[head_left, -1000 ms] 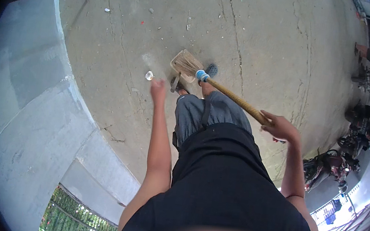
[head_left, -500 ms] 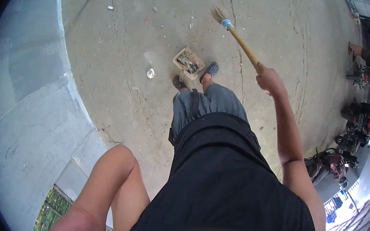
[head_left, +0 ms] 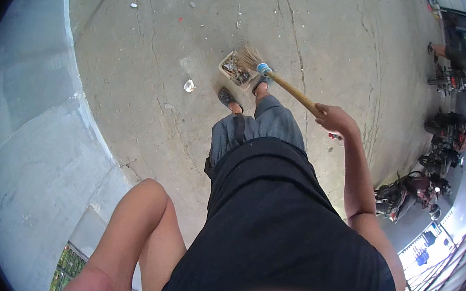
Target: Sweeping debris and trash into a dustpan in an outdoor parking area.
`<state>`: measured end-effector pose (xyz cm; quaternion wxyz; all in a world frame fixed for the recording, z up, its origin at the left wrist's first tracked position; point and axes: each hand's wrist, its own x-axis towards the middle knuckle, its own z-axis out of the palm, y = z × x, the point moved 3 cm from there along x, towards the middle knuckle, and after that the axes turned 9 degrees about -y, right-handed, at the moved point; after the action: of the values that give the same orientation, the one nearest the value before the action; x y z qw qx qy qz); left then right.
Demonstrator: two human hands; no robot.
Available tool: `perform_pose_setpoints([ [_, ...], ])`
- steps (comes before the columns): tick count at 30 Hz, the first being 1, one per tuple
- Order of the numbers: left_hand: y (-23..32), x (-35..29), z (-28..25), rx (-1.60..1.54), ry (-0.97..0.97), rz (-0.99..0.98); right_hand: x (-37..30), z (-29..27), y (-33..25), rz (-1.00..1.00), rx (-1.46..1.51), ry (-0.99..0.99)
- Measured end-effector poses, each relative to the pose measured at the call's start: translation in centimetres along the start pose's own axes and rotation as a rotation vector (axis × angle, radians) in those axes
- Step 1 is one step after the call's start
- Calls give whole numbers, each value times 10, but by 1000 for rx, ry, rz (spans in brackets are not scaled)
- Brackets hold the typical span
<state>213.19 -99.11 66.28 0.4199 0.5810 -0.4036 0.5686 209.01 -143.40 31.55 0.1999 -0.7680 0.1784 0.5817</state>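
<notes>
right hand (head_left: 337, 122), fingers curled round broom handle (head_left: 295, 94), left hand (head_left: 93, 287) cut off, finger state unclear

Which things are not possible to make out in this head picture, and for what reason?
All in the head view:
Left hand: cut off by the lower edge, so its hold is unseen.
Handle end of the broom: hidden by the right hand.
Litter: too small to identify.
White scrap: too small to name.

I see a black shirt (head_left: 287, 226) on the wearer, creased across the front near its hem. Arms beside the shirt are bare; past its hem come loose grey trousers (head_left: 278, 125), a dark strap (head_left: 239, 128), then dark, hole-dotted clogs (head_left: 226, 97).
</notes>
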Motion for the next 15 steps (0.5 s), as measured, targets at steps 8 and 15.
perform_pose_setpoints([
  [8, -2, -6, -18, -193, 10, -47, -18, 42, 39, 2, 320, 271],
  [15, -81, -270, 141, -341, -655, -1019, 52, 46, 32, 29, 417, 300],
])
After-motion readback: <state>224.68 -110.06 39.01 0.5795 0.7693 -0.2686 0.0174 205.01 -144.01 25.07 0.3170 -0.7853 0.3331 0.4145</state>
